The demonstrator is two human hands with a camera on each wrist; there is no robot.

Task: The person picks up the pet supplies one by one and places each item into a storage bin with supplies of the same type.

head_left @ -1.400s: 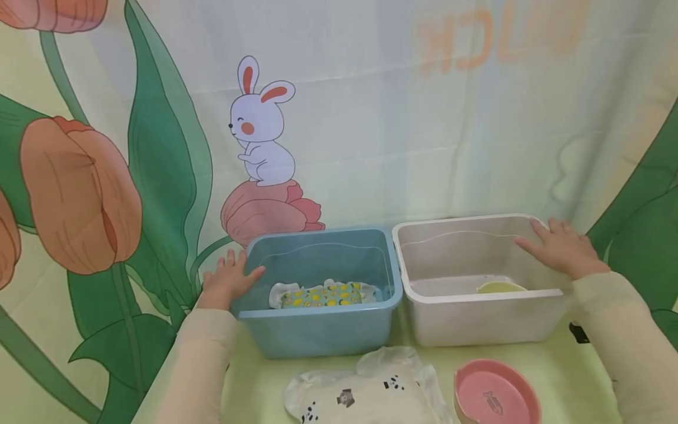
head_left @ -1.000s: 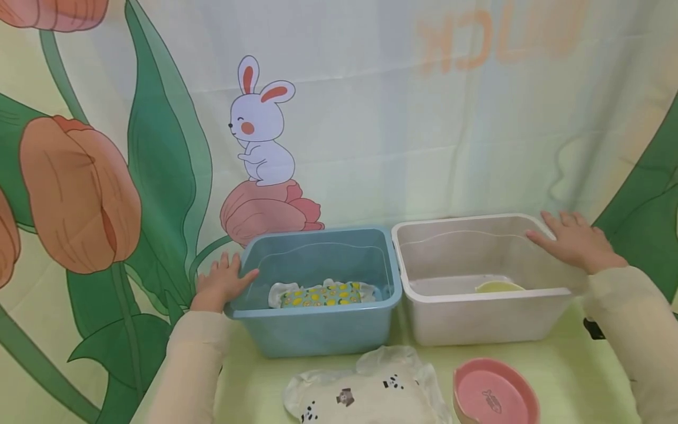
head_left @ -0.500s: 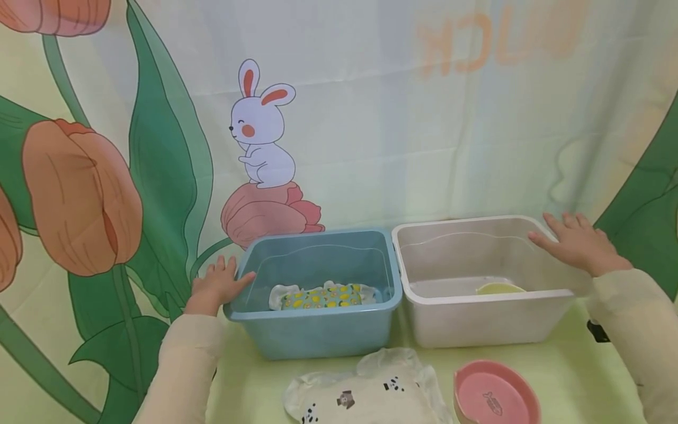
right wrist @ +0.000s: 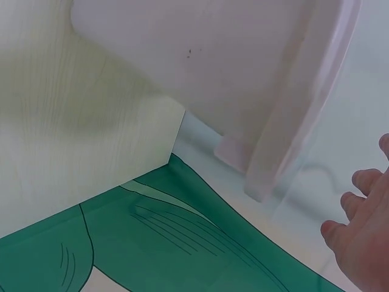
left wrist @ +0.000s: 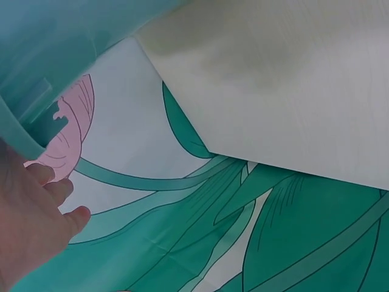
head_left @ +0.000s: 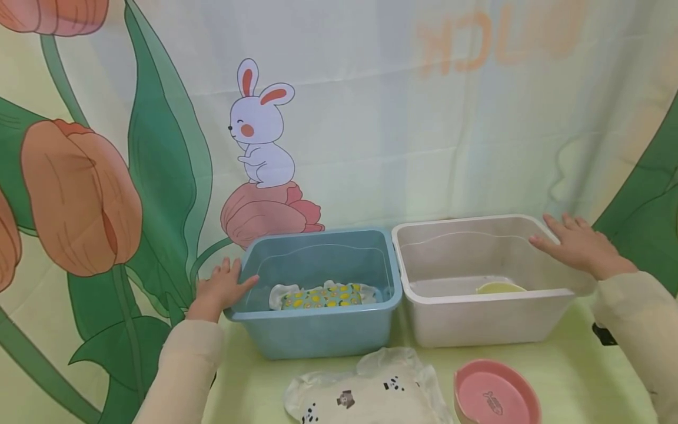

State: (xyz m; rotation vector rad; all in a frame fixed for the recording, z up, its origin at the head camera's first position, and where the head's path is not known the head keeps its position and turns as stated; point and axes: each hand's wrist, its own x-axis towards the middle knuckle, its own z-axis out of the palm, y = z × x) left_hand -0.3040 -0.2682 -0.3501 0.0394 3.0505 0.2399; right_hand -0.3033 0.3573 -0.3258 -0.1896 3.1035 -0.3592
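Note:
In the head view my left hand (head_left: 219, 290) is at the left rim of a blue plastic bin (head_left: 318, 333), fingers extended and thumb toward the opening. Whether it touches the rim is unclear. A lemon-print cloth piece with white frills (head_left: 323, 295) lies inside that bin. At the right end of a whitish plastic bin (head_left: 487, 321), my right hand (head_left: 580, 244) spreads its fingers and grips nothing. Part of a pale yellow dish (head_left: 500, 288) shows in this bin, the remainder hidden by the front wall. Right wrist view: the hand (right wrist: 364, 237) appears apart from the bin's rim (right wrist: 304, 115).
In front of the bins lie a cream frilled cloth piece with animal prints (head_left: 371, 397) and a pink round dish with a fishbone mark (head_left: 495, 393). A printed curtain (head_left: 360, 147) hangs behind the pale green table (head_left: 254, 383).
Both hands have shifted slightly outward since the earliest frame, the left one leftward and the right one rightward. They barely move over the last half second. Bins and dishes stay put.

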